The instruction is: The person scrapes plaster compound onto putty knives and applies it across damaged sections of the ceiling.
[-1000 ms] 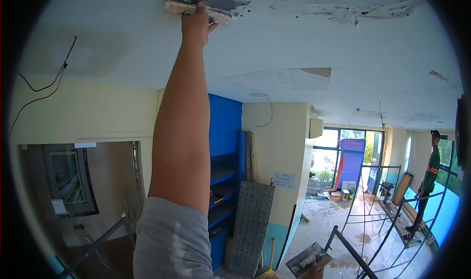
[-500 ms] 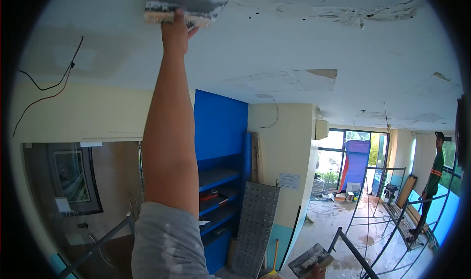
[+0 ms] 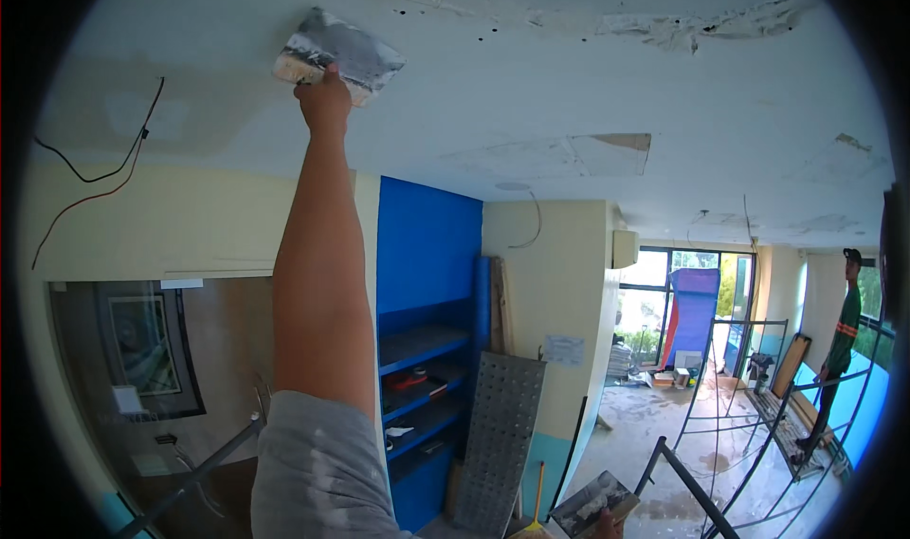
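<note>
Left hand (image 3: 324,103) raised, closed on wide smeared blade (image 3: 346,54) near ceiling (image 3: 512,93), above and left of blue shelf (image 3: 427,245); contact can't tell. Right hand (image 3: 608,525), partly cut off, grips second blade (image 3: 590,504), low, right of shelf. Perforated plank (image 3: 500,439) just right of shelf; person in green (image 3: 842,340) far right.

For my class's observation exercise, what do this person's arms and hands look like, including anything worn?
The left arm has a short grey sleeve, smudged whitish; the left hand is bare. Only part of the right hand shows, ungloved; any sleeve is out of view.
</note>
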Demonstrator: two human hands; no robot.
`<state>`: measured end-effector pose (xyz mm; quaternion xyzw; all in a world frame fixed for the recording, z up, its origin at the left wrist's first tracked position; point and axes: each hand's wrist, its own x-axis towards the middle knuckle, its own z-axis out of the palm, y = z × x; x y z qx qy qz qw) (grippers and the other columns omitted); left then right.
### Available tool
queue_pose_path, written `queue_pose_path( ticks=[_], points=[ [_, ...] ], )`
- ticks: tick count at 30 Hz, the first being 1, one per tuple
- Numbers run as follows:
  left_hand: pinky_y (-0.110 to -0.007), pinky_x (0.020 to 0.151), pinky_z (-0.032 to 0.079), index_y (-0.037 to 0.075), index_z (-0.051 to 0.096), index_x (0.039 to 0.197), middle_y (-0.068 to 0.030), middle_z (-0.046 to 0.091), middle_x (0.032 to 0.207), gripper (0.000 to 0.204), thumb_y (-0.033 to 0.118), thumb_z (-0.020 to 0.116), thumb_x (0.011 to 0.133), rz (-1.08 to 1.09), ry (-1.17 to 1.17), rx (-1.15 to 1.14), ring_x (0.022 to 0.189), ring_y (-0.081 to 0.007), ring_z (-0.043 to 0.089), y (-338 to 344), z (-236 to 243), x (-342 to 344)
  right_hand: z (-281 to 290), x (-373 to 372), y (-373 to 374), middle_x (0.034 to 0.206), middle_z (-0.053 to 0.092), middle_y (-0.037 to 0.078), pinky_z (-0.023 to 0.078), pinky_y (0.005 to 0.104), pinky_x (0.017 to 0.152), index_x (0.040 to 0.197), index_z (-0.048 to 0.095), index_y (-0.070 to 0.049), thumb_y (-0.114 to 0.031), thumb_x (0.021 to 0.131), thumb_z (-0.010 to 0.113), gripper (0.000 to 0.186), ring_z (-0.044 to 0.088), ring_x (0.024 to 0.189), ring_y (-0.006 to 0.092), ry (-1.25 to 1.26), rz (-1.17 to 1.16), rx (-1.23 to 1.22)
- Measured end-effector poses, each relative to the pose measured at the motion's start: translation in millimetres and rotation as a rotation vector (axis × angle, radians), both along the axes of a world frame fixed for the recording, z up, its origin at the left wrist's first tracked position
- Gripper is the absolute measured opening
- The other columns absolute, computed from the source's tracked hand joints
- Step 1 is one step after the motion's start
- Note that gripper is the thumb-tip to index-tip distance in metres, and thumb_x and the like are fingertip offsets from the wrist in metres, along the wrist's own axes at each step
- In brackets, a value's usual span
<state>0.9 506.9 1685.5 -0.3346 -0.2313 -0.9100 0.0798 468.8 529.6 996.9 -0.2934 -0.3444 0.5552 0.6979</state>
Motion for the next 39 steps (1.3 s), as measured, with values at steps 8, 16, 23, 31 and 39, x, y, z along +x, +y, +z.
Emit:
queue_pose_path(
  ticks=[8,16,23,31,39],
  points=[
    [-0.045,0.087,0.047,-0.003,0.042,0.121,-0.0252,0.059,0.113,0.057,0.042,0.059,0.090,0.731,0.447,-0.053,0.104,-0.0401,0.060,-21.9,-31.9,53.3,-27.3,1.4,24.7,0.111,0.059,0.011,0.053,0.0395,0.081,0.126,0.047,-0.004,-0.022,0.095,0.055,0.037,0.061,0.098,0.0251,0.246,0.103,-0.035],
    [-0.038,0.082,0.050,0.003,0.054,0.119,-0.0137,0.065,0.097,0.045,0.040,0.058,0.093,-0.084,0.789,-1.096,0.092,-0.0261,0.063,66.5,-361.4,161.2,-30.7,0.1,39.2,0.106,0.064,0.012,0.054,0.0437,0.086,0.121,0.053,-0.002,-0.025,0.098,0.048,0.032,0.065,0.093,0.0290,0.513,0.465,-0.168],
    [-0.037,0.088,0.047,0.001,0.053,0.132,-0.0186,0.062,0.118,0.074,0.059,0.059,0.086,-0.865,1.011,-1.616,0.104,-0.0283,0.061,92.9,-578.9,223.6,-36.9,1.8,36.0,0.104,0.064,0.012,0.057,0.0388,0.080,0.122,0.052,-0.002,-0.023,0.098,0.051,0.033,0.066,0.089,0.0258,0.352,0.599,-0.297],
    [-0.036,0.087,0.047,-0.002,0.049,0.132,-0.0186,0.062,0.115,0.076,0.053,0.065,0.083,-0.837,0.902,-1.692,0.102,-0.0260,0.061,102.4,-609.0,219.6,-53.0,52.4,37.3,0.107,0.062,0.011,0.056,0.0388,0.080,0.127,0.047,-0.001,-0.024,0.099,0.049,0.037,0.065,0.093,0.0255,0.252,0.332,-0.239],
    [-0.036,0.083,0.050,-0.002,0.053,0.121,-0.0155,0.064,0.107,0.053,0.018,0.074,0.077,-0.601,0.806,-1.012,0.098,-0.0253,0.063,81.7,-593.7,242.7,42.4,66.8,21.0,0.119,0.054,0.012,0.048,0.0359,0.090,0.133,0.038,-0.001,-0.030,0.097,0.052,0.048,0.055,0.106,0.0221,-0.146,-0.329,0.116]
  ],
)
